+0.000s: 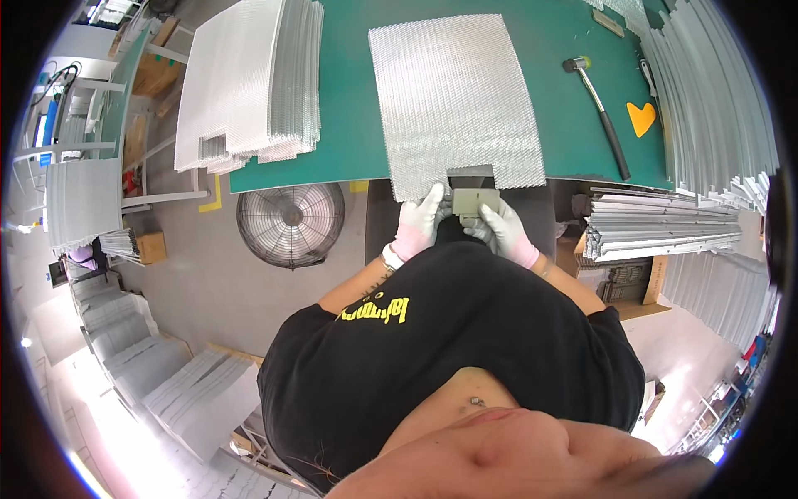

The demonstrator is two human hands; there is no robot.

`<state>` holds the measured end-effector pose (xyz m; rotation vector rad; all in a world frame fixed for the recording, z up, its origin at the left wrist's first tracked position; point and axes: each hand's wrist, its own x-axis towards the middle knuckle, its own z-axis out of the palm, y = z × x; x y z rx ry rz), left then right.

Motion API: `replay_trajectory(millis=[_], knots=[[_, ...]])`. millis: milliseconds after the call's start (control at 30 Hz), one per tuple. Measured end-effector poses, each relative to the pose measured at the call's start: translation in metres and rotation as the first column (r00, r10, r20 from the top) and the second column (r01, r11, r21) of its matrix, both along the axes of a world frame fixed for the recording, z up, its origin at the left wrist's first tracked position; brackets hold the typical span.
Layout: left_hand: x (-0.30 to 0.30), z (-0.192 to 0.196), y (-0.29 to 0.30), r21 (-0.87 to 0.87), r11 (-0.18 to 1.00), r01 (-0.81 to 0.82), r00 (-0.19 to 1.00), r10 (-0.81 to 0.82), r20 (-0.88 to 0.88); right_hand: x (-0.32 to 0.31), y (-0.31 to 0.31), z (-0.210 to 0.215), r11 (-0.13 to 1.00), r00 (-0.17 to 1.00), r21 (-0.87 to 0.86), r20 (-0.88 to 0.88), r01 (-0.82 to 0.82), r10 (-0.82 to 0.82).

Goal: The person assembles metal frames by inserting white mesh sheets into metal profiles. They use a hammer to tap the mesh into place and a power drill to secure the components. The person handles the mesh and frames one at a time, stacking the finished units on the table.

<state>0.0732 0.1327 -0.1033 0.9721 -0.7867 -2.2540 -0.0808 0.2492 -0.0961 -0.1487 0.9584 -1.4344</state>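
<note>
Green covers the table (pixel 345 100) just beyond the grip, its near edge crossing close above the two gloved hands. On it, directly ahead of them, lies a silver mesh sheet (pixel 457 100), with a notch in its near edge beside the fingers. A thick stack of mesh sheets (pixel 229 66) is ahead and to the left, another stack (pixel 706 100) to the far right; between sheet and right stack lie a hammer (pixel 603 121) and an orange scraper (pixel 641 119).

Grey floor (pixel 208 291) spreads left of the grip, bearing a round fan (pixel 291 224).

Below the table level, right of the grip, a cardboard box (pixel 657 283) holds dark grey parts (pixel 625 283), with bundled metal strips (pixel 665 224) above it. The small grey block (pixel 476 198) is at the notch, between the hands: the right hand (pixel 505 231) is clamped on it, thumb on top. The left hand (pixel 418 226) is by the sheet's near left corner; whether its fingers press together on sheet or block, I cannot tell
</note>
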Motion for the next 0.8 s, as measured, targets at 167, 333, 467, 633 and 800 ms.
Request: replay_trajectory(millis=[167, 333, 467, 633, 800], knots=[[-0.008, 0.015, 0.005, -0.030, 0.996, -0.079, 0.997, 0.080, 0.024, 0.001, -0.010, 0.001, 1.000, 0.989, -0.015, -0.148, 0.015, -0.017], [-0.001, 0.004, 0.004, -0.019, 1.000, 0.017, 0.982, -0.013, 0.187, -0.004, -0.019, 0.009, 0.996, 0.937, -0.047, -0.346, -0.069, 0.049], [0.000, 0.004, 0.000, -0.119, 0.956, 0.269, 0.944, -0.238, 0.229, -0.005, -0.023, 0.023, 0.996, 0.868, 0.063, -0.488, -0.067, 0.089], [0.000, 0.010, -0.010, -0.195, 0.888, 0.417, 0.888, -0.352, 0.296, -0.008, -0.020, -0.007, 0.931, 0.817, 0.095, -0.518, 0.351, -0.255], [-0.003, 0.001, 0.001, -0.111, 0.954, 0.278, 0.952, -0.258, 0.165, -0.003, -0.021, 0.013, 0.936, 0.810, 0.086, -0.532, 0.342, -0.248]])
